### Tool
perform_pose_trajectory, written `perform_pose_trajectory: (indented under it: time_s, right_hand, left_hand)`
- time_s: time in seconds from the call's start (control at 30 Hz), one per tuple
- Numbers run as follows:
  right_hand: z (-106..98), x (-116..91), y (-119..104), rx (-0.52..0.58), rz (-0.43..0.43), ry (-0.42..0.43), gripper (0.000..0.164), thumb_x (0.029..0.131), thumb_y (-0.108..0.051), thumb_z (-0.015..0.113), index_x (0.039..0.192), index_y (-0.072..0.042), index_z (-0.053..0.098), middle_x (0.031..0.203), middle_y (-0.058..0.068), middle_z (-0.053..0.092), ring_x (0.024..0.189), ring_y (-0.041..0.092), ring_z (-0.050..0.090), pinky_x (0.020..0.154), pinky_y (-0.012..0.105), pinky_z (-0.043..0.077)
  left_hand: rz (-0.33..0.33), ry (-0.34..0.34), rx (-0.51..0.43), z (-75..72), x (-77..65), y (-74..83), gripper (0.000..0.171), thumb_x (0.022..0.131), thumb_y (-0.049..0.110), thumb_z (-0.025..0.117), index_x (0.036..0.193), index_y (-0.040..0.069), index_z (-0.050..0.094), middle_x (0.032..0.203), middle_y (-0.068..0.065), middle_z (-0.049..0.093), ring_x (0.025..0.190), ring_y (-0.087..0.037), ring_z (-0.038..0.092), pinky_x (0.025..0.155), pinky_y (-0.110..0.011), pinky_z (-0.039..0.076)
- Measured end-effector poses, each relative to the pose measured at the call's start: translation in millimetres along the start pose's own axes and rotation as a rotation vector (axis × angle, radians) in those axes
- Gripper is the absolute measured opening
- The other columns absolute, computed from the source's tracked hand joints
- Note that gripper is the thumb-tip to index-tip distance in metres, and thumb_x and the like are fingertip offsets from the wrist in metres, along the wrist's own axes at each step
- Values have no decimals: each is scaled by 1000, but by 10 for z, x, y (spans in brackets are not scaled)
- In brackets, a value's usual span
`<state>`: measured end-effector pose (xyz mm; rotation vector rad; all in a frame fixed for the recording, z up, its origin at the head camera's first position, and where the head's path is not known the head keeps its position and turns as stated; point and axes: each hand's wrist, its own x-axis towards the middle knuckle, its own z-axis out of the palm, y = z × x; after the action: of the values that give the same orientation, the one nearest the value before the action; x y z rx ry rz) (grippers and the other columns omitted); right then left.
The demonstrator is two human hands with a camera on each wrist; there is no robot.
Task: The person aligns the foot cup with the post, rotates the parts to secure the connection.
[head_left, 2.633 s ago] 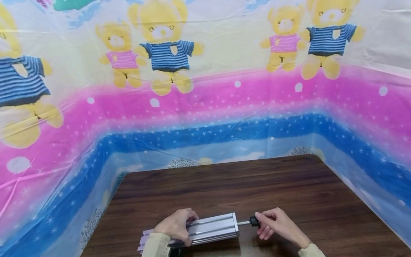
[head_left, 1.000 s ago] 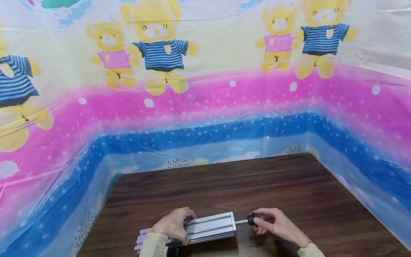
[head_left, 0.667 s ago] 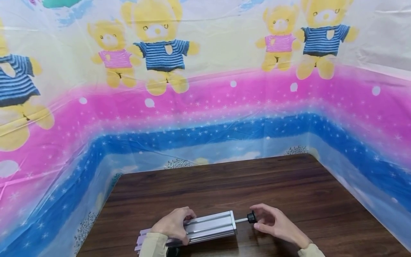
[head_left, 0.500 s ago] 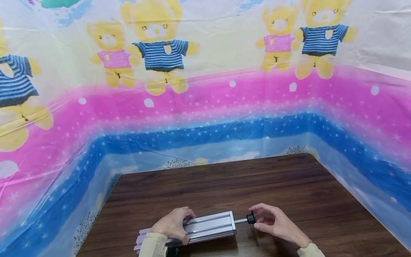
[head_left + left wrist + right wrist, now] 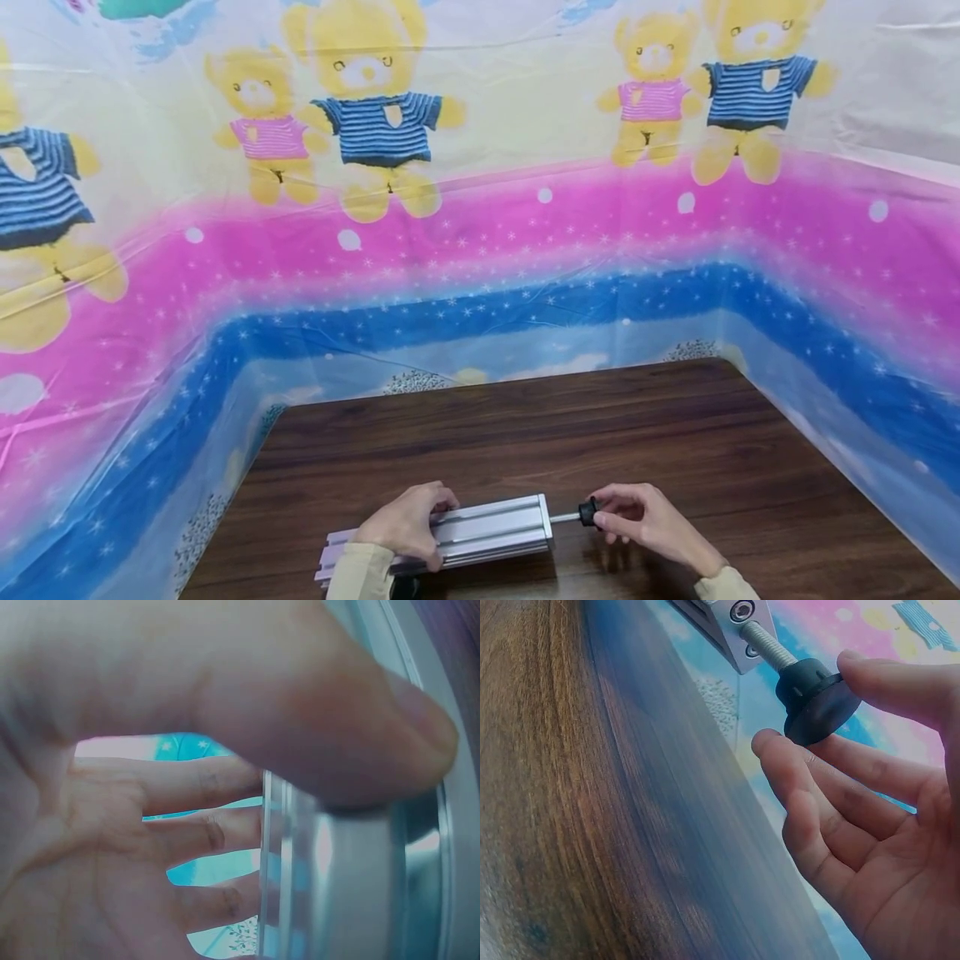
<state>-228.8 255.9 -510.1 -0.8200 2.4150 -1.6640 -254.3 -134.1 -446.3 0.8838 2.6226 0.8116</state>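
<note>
A silver aluminium profile [image 5: 491, 527] with grooved sides lies toward the table's near edge, slightly angled. My left hand [image 5: 405, 523] grips it from above, thumb on the near side and fingers over the far side. The left wrist view shows that thumb [image 5: 360, 742] pressed across the metal. Out of the profile's right end plate [image 5: 763, 626] sticks a threaded rod, tipped by a black levelling foot [image 5: 814, 697]. My right hand [image 5: 652, 525] pinches the foot's round black base between thumb and fingers; in the right wrist view the thumb tip sits at its rim.
A lilac grooved piece [image 5: 335, 554] shows at the profile's left end, partly behind the left sleeve [image 5: 360, 573]. Something black [image 5: 405, 587] is below the left wrist. The dark wooden table [image 5: 510, 433] is bordered by a bear-printed curtain [image 5: 480, 250].
The right thumb and fingers spread off the foot's rim around half a second ago and have now come back round it. The left hand and the profile stay in place.
</note>
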Motion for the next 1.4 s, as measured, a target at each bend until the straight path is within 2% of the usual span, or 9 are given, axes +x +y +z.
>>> perform_pose_trajectory:
  time_s: [0.13, 0.3, 0.5, 0.67, 0.83, 0.97, 1.03, 1.2, 1.4]
  right_hand:
    - [9, 16, -29, -16, -1, 5, 32, 101, -16, 59, 124, 7, 64, 88, 20, 73, 67, 20, 71, 56, 34, 55]
    - [36, 20, -34, -42, 19, 12, 31, 103, -18, 56, 119, 6, 67, 88, 16, 75, 66, 14, 70, 57, 33, 56]
    - [57, 50, -19, -68, 58, 12, 29, 104, -25, 54, 111, -2, 70, 84, 5, 76, 66, 13, 70, 58, 34, 57]
    - [56, 44, -7, -39, 59, 31, 31, 105, -23, 54, 114, 2, 68, 86, 12, 75, 68, 15, 71, 61, 35, 58]
    - [38, 28, -39, 43, 47, 33, 42, 103, -18, 57, 135, 9, 54, 111, 28, 68, 87, 18, 73, 73, 38, 60]
    - [9, 34, -73, 38, 16, 19, 43, 100, -15, 61, 138, 5, 54, 127, 28, 61, 99, 15, 70, 80, 35, 58]
    - [4, 36, -72, 13, 3, 22, 41, 99, -16, 63, 135, 4, 57, 124, 24, 64, 98, 11, 69, 81, 31, 57]
    - [22, 36, -54, 40, -27, 10, 38, 100, -12, 61, 130, 11, 58, 108, 18, 72, 86, 12, 72, 75, 36, 60]
    - [33, 48, -63, 74, -21, -5, 37, 102, -13, 57, 127, 15, 58, 92, 12, 72, 77, 24, 73, 70, 41, 60]
  left_hand:
    - [1, 0, -4, -13, -9, 3, 60, 49, -1, 83, 106, 12, 69, 101, 2, 59, 88, -14, 54, 75, -31, 48]
    - [-13, -8, -12, -21, -19, -2, 60, 50, -2, 82, 108, 11, 69, 103, 1, 60, 89, -15, 54, 75, -32, 48]
    - [-19, 5, 9, -1, -14, -18, 61, 49, 1, 82, 108, 12, 69, 104, 3, 60, 88, -13, 53, 75, -30, 48]
    - [-1, 16, 21, 7, -1, -24, 61, 48, 3, 82, 108, 12, 69, 105, 3, 60, 87, -12, 53, 75, -29, 47]
    - [0, 9, 11, -13, -11, -28, 60, 50, 2, 82, 108, 12, 69, 104, 3, 60, 87, -14, 54, 75, -30, 48]
    - [-13, 11, 7, -25, -15, -30, 60, 50, 1, 82, 108, 12, 69, 105, 1, 61, 89, -16, 54, 74, -32, 48]
    - [-17, 17, 8, -21, -10, -34, 60, 50, 1, 82, 107, 12, 69, 108, 0, 61, 91, -17, 54, 75, -32, 48]
    - [-15, 31, 20, 12, -4, -51, 61, 47, 1, 84, 105, 13, 69, 112, -3, 62, 93, -17, 56, 77, -33, 49]
    - [-39, 22, 4, 28, 2, -75, 61, 48, 1, 84, 106, 13, 70, 122, -12, 63, 102, -24, 59, 80, -36, 50]
